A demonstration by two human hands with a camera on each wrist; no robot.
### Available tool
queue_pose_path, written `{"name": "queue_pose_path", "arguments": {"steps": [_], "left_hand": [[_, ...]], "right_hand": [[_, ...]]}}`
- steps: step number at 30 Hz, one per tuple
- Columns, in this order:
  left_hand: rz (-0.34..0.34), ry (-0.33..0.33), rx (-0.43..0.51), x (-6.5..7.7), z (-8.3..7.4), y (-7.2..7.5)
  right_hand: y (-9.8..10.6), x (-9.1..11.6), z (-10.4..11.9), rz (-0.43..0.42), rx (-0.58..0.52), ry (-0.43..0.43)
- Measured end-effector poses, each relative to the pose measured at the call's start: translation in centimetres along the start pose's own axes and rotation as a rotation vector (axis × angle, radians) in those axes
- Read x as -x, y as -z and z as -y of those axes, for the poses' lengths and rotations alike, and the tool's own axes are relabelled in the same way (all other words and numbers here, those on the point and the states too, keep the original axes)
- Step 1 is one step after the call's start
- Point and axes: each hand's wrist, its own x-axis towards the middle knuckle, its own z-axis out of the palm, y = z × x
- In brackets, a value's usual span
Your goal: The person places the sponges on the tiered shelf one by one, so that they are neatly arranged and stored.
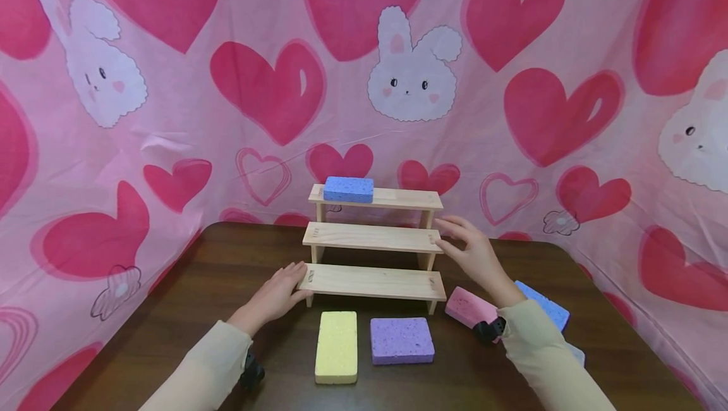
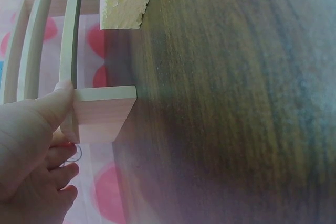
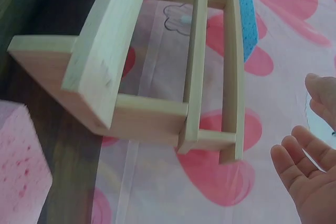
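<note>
Head view: left hand (image 1: 275,294) pinches three-tier wooden shelf (image 1: 370,237); right hand (image 1: 471,254) loosely spread. Hold level: top blue sponge (image 1: 348,190) could slide.

We log a pale-wood rack (image 1: 372,236); yellow sponge (image 1: 337,344), purple sponge (image 1: 401,337), pink sponge (image 1: 469,307), two blue sponges (image 1: 348,190). We see dark-brown grain on the table (image 1: 239,256), deep-pink hearts (image 1: 273,92) and white rabbits (image 1: 411,96) across pink cloth (image 1: 347,114).

six sponges (image 1: 348,190) (image 1: 336,344) (image 1: 401,339) (image 1: 467,305) (image 1: 546,305) (image 1: 577,354) – one mostly hidden, one shelf (image 1: 372,238) – three tiers (image 1: 406,198) (image 1: 364,236) (image 1: 372,281), two hands (image 1: 277,292) (image 1: 474,258)

Left hand (image 1: 276,293) touches wooden rack (image 1: 372,237); blue sponge (image 1: 348,190) atop.
</note>
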Motion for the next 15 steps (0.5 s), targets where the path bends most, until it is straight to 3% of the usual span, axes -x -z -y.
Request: {"name": "queue_pose_path", "arguments": {"steps": [9, 15], "left_hand": [[-0.01, -0.014, -0.01, 0.1, 0.2, 0.0], [0.0, 0.013, 0.003, 0.0, 0.0, 0.1]], "right_hand": [[1.2, 1.6, -1.1, -0.018, 0.03, -0.032], [2.0, 2.6, -1.4, -0.035, 0.088, -0.05]]}}
